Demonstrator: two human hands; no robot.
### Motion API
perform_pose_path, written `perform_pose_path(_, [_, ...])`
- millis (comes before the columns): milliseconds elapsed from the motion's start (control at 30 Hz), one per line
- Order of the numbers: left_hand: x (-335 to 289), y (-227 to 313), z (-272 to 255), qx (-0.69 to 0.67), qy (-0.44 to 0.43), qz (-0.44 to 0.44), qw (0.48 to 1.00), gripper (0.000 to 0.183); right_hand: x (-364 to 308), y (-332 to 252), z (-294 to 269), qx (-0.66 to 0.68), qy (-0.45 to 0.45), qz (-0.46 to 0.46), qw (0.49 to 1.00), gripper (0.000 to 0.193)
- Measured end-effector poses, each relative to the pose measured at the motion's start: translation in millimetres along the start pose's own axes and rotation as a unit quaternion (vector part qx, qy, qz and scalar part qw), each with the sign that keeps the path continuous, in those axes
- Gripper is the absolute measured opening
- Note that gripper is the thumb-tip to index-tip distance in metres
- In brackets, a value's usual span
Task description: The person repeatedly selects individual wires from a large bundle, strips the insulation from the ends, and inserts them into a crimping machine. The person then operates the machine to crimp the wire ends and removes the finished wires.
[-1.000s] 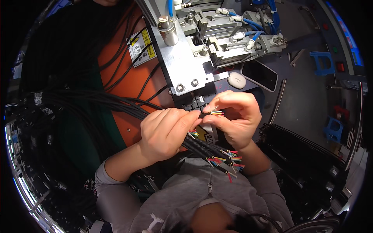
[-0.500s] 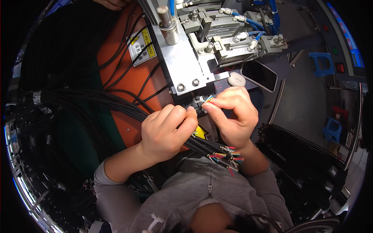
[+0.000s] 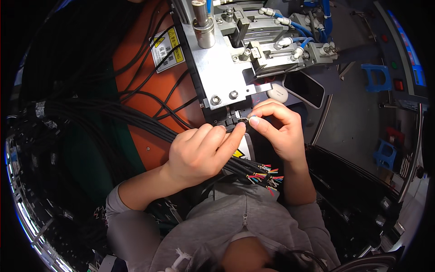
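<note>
My left hand (image 3: 197, 154) is closed round a bundle of black cables (image 3: 152, 123), its index finger reaching toward the small black fixture (image 3: 232, 122) under the machine. Past this hand the cables' stripped ends (image 3: 265, 174) fan out in several thin coloured wires. My right hand (image 3: 282, 129) pinches a thin pale wire (image 3: 245, 119) between thumb and index finger, right beside the fixture. A small white connector (image 3: 238, 114) seems to sit in the fixture. The fingertips of both hands almost meet there, and fine detail between them is too small to make out.
Above my hands stands a metal machine plate (image 3: 217, 68) with bolts, pneumatic cylinders (image 3: 276, 59) and blue hoses. A phone (image 3: 304, 89) and a round white case (image 3: 277, 93) lie to its right. Loose black cables cross the orange surface (image 3: 136, 68). Blue stools (image 3: 376, 77) stand far right.
The left index finger has stretched out to the right toward the fixture. The right hand has shifted slightly right and down; coloured wires seen at its fingertips before no longer show there.
</note>
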State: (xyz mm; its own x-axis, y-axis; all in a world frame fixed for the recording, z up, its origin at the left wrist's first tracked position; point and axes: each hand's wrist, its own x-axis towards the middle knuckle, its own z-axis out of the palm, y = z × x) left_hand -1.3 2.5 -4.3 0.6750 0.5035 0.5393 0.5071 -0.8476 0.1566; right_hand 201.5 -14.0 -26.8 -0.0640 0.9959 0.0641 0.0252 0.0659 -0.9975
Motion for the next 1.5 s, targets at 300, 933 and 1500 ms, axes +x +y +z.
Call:
perform_pose_path(300, [-0.2, 7.4, -0.9, 0.017, -0.058, -0.022, 0.998, 0.043, 4.3, -6.6, 15.6, -0.263, 0.063, -0.115, 0.956, 0.006])
perform_pose_path(933, [0.4, 5.0, 2.6, 0.018, -0.059, -0.073, 0.995, 0.033, 4.6, 21.5, 23.0, -0.109, 0.086, 0.007, 0.990, 0.003])
perform_pose_path(1500, [-3.0, 4.8, -8.2, 0.081, -0.116, -0.114, 0.983, 0.019, 9.0, 17.4, 17.3, -0.150, 0.067, -0.224, 0.961, 0.014])
